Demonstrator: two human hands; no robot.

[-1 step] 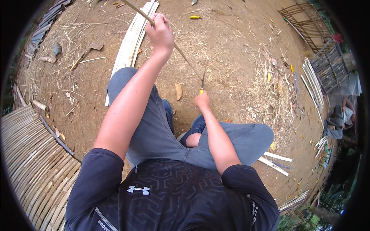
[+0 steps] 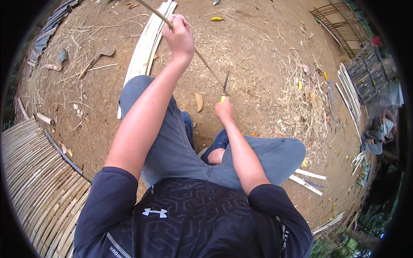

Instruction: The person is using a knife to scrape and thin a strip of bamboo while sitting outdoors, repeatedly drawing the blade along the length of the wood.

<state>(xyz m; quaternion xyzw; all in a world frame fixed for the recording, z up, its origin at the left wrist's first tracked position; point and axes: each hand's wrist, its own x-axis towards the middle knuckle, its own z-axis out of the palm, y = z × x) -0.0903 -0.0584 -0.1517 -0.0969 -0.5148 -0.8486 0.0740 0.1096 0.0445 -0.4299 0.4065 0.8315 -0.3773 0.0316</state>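
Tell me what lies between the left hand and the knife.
In the head view, a long thin strip spans that stretch, running from the left hand toward the knife, with dirt ground beneath.

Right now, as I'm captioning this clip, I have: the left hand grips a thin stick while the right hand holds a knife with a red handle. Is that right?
Not quite: the visible part of the handle is yellow, not red, as the head view shows. The left hand does grip a thin stick, and the right hand does hold the knife.
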